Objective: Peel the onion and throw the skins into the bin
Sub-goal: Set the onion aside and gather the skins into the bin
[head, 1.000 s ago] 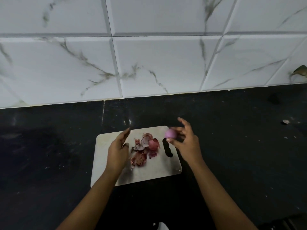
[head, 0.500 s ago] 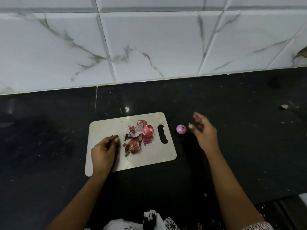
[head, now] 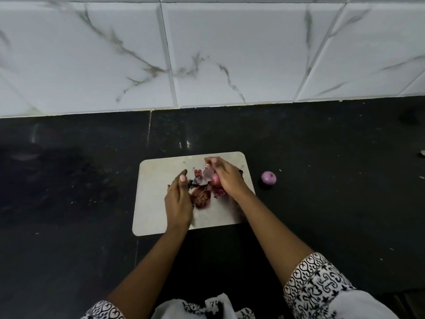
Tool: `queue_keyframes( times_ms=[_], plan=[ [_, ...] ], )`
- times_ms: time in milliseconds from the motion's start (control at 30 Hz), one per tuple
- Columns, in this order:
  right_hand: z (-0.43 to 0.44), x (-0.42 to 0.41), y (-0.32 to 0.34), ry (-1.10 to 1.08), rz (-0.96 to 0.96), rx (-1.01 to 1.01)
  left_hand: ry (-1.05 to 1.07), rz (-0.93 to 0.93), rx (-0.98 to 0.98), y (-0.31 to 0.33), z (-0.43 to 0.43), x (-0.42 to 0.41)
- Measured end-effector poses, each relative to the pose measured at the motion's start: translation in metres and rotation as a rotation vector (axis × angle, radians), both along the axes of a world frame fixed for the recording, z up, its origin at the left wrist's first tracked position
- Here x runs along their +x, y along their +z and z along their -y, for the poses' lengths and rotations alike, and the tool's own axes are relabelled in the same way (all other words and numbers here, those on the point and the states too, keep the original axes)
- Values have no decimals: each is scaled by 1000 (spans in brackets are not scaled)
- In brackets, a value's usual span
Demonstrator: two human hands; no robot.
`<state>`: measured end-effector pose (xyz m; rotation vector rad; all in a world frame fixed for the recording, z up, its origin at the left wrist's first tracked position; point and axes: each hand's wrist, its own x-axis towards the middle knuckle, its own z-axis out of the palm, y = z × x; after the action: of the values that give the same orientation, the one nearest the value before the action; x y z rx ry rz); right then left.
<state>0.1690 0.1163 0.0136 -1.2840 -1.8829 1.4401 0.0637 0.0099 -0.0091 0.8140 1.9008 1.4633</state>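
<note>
The peeled onion (head: 268, 177), small, round and pale purple, lies on the black counter just right of the cutting board (head: 156, 199). A heap of reddish onion skins (head: 202, 194) sits in the middle of the board. My left hand (head: 179, 201) rests at the left edge of the heap with its fingers against the skins. My right hand (head: 224, 174) reaches over the heap from the right, its curled fingers closing on the skins. No bin is in view.
The black counter (head: 333, 203) runs wide on both sides of the board and meets a white marble-tiled wall (head: 230, 54) behind. A small pale scrap (head: 422, 152) lies at the far right edge of the counter.
My right hand set the peeled onion down on the counter right of the board, then came back over the skins. My left hand slid in toward the heap.
</note>
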Motion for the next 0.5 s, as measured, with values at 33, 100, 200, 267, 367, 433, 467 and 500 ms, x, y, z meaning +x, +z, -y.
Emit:
queue_keyframes(
  times_ms=[33, 100, 200, 267, 367, 433, 467, 500],
  plan=[
    [-1, 2, 0, 77, 50, 44, 10, 21, 10, -1, 0, -1],
    [-5, 13, -1, 279, 227, 175, 18, 45, 27, 3, 2, -4],
    [-7, 24, 2, 430, 412, 343, 18, 90, 45, 7, 4, -8],
    [-6, 22, 4, 414, 448, 474, 24, 130, 53, 7, 2, -8],
    [-7, 15, 9, 386, 501, 531, 13, 158, 57, 9, -3, -7],
    [-8, 12, 11, 431, 579, 525, -25, 189, 65, 11, -5, -6],
    [-7, 8, 13, 472, 633, 538, -54, 204, 60, 10, -7, -6],
    [-5, 4, 14, 509, 677, 559, -89, 214, 49, 9, -9, -6]
  ],
)
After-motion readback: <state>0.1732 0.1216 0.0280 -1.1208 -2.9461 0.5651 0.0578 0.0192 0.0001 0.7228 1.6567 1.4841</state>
